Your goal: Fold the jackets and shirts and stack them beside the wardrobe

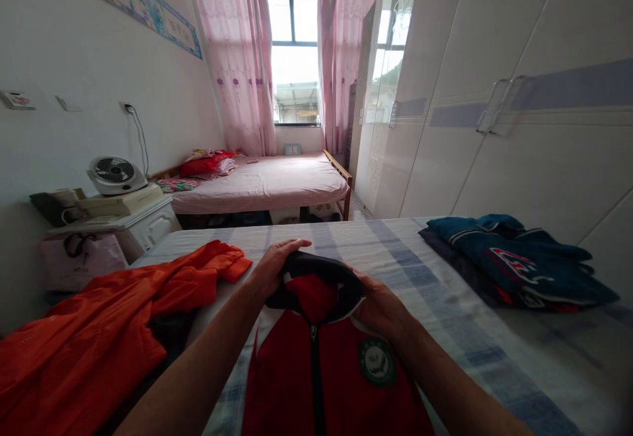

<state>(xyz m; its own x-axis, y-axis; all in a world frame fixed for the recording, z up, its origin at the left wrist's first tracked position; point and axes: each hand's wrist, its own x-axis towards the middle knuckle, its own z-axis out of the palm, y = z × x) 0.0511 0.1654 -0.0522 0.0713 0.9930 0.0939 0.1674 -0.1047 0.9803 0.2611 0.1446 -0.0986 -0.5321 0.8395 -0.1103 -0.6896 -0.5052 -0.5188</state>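
A red zip-up jacket (346,383) with a dark collar, white shoulder panels and a round green badge lies in front of me on a blue-and-white checked bed sheet (376,245). Its zip is done up to the base of the collar, and the collar stands open in a ring. My left hand (277,263) grips the collar's left side, thumb hidden behind the cloth. On the right side, my right hand (383,304) is closed around the collar edge, its fingers partly out of sight.
An orange jacket (123,304) lies over dark cloth at the left. Folded dark and teal clothes (514,251) are stacked at the right. A fan (116,173) sits on a bedside cabinet. Beyond stands a pink-covered bed (277,182); white wardrobes (494,47) line the right wall.
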